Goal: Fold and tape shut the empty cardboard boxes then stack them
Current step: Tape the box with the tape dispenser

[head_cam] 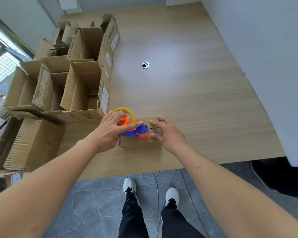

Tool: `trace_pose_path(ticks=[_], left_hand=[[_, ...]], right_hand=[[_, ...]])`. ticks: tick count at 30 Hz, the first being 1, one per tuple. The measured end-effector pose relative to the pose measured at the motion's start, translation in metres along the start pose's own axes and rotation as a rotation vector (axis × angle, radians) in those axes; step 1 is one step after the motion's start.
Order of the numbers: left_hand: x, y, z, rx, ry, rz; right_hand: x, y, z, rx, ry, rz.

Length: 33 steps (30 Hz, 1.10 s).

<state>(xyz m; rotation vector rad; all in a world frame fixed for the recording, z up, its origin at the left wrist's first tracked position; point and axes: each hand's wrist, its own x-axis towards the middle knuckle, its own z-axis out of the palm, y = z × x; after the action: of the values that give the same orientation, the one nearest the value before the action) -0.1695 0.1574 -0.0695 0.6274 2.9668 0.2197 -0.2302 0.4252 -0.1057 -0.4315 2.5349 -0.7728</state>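
The tape dispenser point(133, 128) lies atop the small box point(139, 141), its nose pointing right along the box's length. The left hand point(110, 133) rests on it with fingers nearly straight. The right hand point(169, 133), fingers loosely spread, touches the box's right end.

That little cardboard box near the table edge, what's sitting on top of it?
A blue and orange tape dispenser with a yellowish tape roll sits on the small box. Both hands reach over it, left hand on the dispenser, so part of the lid is hidden.

1 small box point(139, 142), 1 tape dispenser point(133, 128), approx. 7 open boxes point(81, 90).
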Motion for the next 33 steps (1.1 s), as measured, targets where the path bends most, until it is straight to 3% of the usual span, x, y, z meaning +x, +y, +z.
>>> trace_pose_path(ticks=[4, 10, 16, 20, 33], left_hand=[[-0.001, 0.000, 0.004, 0.011, -0.010, -0.011], [0.001, 0.000, 0.005, 0.024, -0.035, 0.007], [0.000, 0.002, 0.008, 0.064, 0.011, 0.019], [0.000, 0.002, 0.009, 0.072, 0.014, 0.015], [0.003, 0.002, 0.007, 0.039, -0.004, 0.001]], right_hand=[[0.004, 0.000, 0.000, -0.032, 0.012, -0.017], [0.015, -0.001, -0.009, -0.105, 0.157, -0.133], [0.032, -0.010, -0.010, 0.182, -0.049, -0.352], [0.044, -0.014, -0.011, 0.150, -0.081, -0.394], [0.044, -0.025, -0.014, 0.215, -0.026, -0.276]])
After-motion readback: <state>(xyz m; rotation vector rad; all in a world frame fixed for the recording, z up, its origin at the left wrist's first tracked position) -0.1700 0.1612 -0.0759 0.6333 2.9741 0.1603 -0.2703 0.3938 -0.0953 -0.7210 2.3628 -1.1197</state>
